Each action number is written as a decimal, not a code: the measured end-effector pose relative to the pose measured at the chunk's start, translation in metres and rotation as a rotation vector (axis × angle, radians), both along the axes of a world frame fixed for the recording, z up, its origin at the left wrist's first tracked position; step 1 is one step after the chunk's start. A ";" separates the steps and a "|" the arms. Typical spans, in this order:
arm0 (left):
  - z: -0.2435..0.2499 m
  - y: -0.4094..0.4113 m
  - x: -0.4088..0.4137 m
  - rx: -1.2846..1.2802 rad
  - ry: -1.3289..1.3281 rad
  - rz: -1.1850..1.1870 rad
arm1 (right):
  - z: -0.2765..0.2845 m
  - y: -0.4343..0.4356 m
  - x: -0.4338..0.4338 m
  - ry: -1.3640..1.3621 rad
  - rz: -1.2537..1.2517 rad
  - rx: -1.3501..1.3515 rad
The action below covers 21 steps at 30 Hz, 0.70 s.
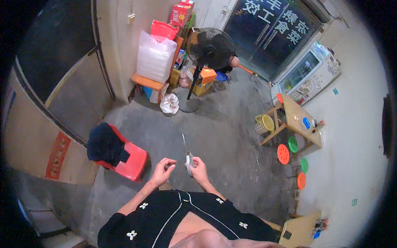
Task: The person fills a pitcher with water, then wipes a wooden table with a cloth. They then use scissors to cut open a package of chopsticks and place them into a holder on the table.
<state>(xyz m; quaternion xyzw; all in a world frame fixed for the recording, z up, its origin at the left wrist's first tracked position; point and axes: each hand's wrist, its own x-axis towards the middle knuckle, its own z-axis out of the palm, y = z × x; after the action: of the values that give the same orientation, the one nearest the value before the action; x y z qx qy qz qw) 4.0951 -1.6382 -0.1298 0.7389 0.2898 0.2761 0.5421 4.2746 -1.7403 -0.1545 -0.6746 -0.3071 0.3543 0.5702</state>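
My right hand holds a tool with a thin, pointed metal blade and a pale handle. The blade points away from me, above the grey concrete floor; its exact kind is too small to tell. To the left of the handle, apart from it, is my left hand, fingers curled and thumb close to the forefinger. Whether something thin sits between those fingertips cannot be made out. Nearest on the left stands a red plastic chair with a dark cloth draped over its backrest.
Ahead are a pedestal fan, a wooden chair bearing a plastic-wrapped stack, and a white sack. On the right are a wooden table, a yellow basket, several round stools and a display fridge.
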 end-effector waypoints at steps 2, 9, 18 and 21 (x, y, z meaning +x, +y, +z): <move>0.014 0.052 0.035 -0.033 -0.050 0.036 | 0.001 0.039 0.046 -0.178 -0.017 -0.007; 0.020 0.225 0.134 0.128 0.026 0.029 | -0.009 0.170 0.160 -0.030 -0.015 -0.285; 0.049 0.431 0.195 0.111 0.083 0.323 | 0.016 0.444 0.261 -0.101 0.224 -0.257; 0.042 0.506 0.199 0.117 0.042 0.419 | 0.023 0.541 0.278 -0.103 0.285 -0.153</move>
<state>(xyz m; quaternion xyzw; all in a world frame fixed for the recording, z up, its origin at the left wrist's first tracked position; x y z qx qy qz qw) 4.2945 -1.1321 -0.0881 0.6983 0.4317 0.3838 0.4228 4.5526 -1.1992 -0.1317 -0.6828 -0.4006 0.4189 0.4448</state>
